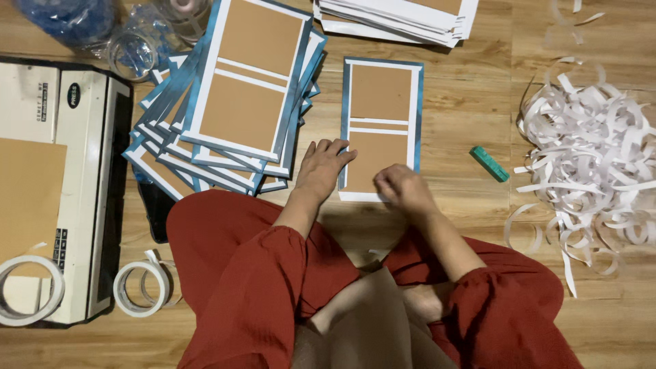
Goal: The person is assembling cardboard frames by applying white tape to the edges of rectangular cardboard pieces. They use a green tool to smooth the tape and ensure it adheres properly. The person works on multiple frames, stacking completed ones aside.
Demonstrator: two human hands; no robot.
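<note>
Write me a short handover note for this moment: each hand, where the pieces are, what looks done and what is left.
Left hand: flat, open, pressing the left edge of the single blue-bordered card on the floor.
Right hand: fingers curled at the card's bottom edge; whether it pinches anything cannot be told.
Pieces: fanned pile of similar cards to the left, a white stack above, green cutter to the right, heap of white strips beyond it, tape rolls by the left knee.
Done: many strips already lie in the heap.
Left: the card under the hands.
</note>
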